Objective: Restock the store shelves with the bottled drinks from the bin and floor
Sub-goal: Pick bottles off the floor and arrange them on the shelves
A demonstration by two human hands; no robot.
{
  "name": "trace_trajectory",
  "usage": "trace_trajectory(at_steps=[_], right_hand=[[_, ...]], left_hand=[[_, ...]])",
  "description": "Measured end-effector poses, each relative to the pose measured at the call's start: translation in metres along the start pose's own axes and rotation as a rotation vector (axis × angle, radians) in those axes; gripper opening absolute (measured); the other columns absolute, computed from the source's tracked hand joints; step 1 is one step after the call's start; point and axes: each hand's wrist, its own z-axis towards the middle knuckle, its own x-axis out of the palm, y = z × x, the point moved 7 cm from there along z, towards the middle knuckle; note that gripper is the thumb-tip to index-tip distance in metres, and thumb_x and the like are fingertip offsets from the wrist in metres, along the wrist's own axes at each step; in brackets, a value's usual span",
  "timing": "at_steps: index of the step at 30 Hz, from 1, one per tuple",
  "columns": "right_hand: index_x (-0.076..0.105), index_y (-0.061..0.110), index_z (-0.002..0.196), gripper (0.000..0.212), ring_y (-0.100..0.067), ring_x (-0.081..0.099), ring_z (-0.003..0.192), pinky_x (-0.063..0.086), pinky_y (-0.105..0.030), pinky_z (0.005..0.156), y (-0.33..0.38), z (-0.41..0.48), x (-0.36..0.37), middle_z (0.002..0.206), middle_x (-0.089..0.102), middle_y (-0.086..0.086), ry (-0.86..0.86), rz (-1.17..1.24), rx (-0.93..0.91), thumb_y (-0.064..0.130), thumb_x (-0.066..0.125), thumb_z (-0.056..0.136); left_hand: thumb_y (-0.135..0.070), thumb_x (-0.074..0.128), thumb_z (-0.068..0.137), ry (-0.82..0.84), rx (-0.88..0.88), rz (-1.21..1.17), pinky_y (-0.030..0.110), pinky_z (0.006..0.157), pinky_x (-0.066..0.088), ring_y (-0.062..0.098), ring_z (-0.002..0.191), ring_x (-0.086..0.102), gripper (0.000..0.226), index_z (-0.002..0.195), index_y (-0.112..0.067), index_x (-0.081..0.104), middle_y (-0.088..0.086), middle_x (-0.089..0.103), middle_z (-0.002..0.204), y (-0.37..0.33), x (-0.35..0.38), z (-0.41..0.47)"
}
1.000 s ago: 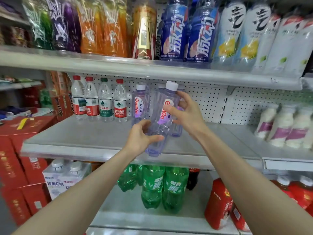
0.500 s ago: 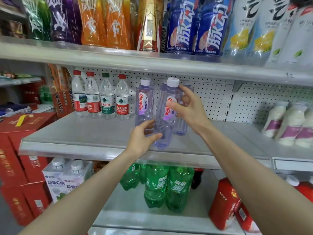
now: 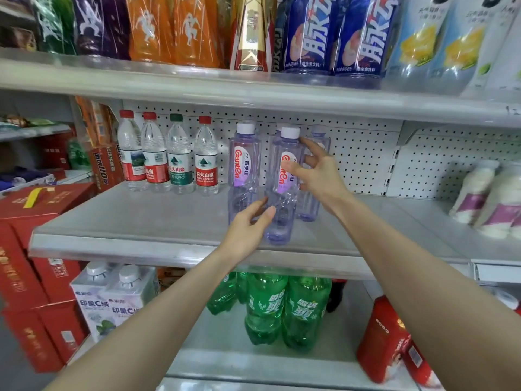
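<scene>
Two bare hands frame one clear violet-tinted plastic bottle with a white cap (image 3: pixel 282 194) in the head view. It stands upright on the middle grey metal shelf (image 3: pixel 141 221), its base near the front edge, just ahead of a matching violet bottle (image 3: pixel 244 170) and others of the same kind behind it.

A second ago this bottle was tilted and lifted off the shelf, with both hands curled round it. Now its base is down and both hands have loosened. The right hand (image 3: pixel 318 173) has a spread grip, with the thumb resting on the label and the fingers fanned out past the bottle's shoulder. The left hand (image 3: pixel 248 227) has a relaxed grip, its nearly straight fingers brushing the bottle's lower body without closing on it.

By my judgement this bottle is placed and being let go, so one more unit is restocked. The bin and floor are out of sight.

Clear water bottles with red and green caps (image 3: pixel 180 156) stand to the left on the same shelf. Green soda bottles (image 3: pixel 282 309) stand on the shelf below.
</scene>
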Motion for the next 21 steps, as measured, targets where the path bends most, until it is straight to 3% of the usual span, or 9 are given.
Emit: trace_trajectory(at_steps=[2,4,7,10,15,21], right_hand=[[0.035,0.020,0.146,0.073,-0.025,0.052,0.126,0.048,-0.042,0.098,-0.005,0.003,0.002,0.140,0.052,-0.006,0.010,-0.034,0.008,0.025,0.073,0.084],[0.033,0.025,0.146,0.073,-0.023,0.049,0.129,0.044,-0.048,0.104,-0.007,0.005,0.003,0.142,0.050,-0.003,0.018,-0.057,0.013,0.031,0.072,0.085],[0.026,0.029,0.149,0.069,-0.022,0.046,0.132,0.040,-0.048,0.107,-0.015,-0.002,0.003,0.146,0.046,-0.001,0.032,-0.049,0.060,0.037,0.063,0.091],[0.028,0.026,0.149,0.058,-0.024,0.046,0.132,0.036,-0.049,0.111,-0.037,-0.022,0.004,0.148,0.044,-0.001,0.017,-0.045,0.141,0.044,0.047,0.098],[0.039,0.023,0.145,0.060,-0.016,0.043,0.134,0.033,-0.045,0.113,-0.085,-0.072,0.016,0.147,0.045,0.003,0.024,-0.001,0.255,0.058,0.032,0.097],[0.034,0.023,0.147,0.053,-0.011,0.041,0.133,0.032,-0.042,0.115,-0.080,-0.078,0.020,0.145,0.043,0.004,0.016,0.085,0.259,0.048,0.026,0.102]], left_hand=[[-0.037,0.049,0.096,-0.009,-0.015,-0.020,0.044,0.109,0.037,0.016,0.125,0.049,0.051,0.143,-0.021,0.039,-0.004,0.051,0.135,0.004,0.000,0.003],[-0.038,0.047,0.096,-0.015,-0.021,-0.031,0.042,0.108,0.038,0.015,0.121,0.051,0.050,0.143,-0.022,0.040,-0.004,0.052,0.134,0.006,0.000,0.004],[-0.041,0.043,0.097,-0.015,-0.024,-0.030,0.039,0.106,0.041,0.014,0.110,0.053,0.048,0.142,-0.022,0.042,-0.005,0.056,0.122,0.009,0.002,0.004],[-0.049,0.039,0.096,-0.020,-0.029,-0.022,0.044,0.112,0.033,0.015,0.129,0.045,0.051,0.141,-0.026,0.042,-0.005,0.049,0.140,0.017,0.002,0.005],[-0.055,0.033,0.095,0.015,-0.082,-0.046,0.044,0.115,0.029,0.016,0.135,0.039,0.057,0.145,-0.028,0.035,-0.002,0.040,0.148,0.029,0.007,0.000],[-0.067,0.027,0.090,0.050,-0.104,-0.034,0.043,0.117,0.024,0.016,0.139,0.033,0.067,0.147,-0.032,0.029,0.001,0.032,0.153,0.031,0.012,0.002]])
